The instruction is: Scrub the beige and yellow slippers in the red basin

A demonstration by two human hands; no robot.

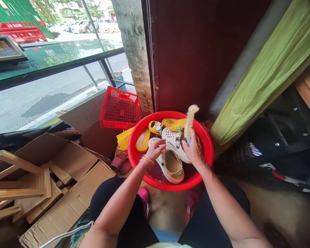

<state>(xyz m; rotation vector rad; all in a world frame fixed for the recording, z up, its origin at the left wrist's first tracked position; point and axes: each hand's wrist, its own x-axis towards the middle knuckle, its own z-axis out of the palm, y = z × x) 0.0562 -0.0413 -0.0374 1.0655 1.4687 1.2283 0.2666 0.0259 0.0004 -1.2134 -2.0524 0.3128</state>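
A red plastic basin sits on the floor between my knees. In it lie two white clogs, with a pair of small yellow clogs at the far side. My left hand, with a gold bangle on the wrist, rests its fingers on the nearer white clog. My right hand grips the handle of a scrub brush, whose pale bristles point up above the basin, and it rests against the second white clog.
A red plastic crate stands behind the basin at the left. Flattened cardboard and wooden pieces cover the floor at the left. A green cloth hangs at the right beside a dark red door. Pinkish slippers lie next to the basin.
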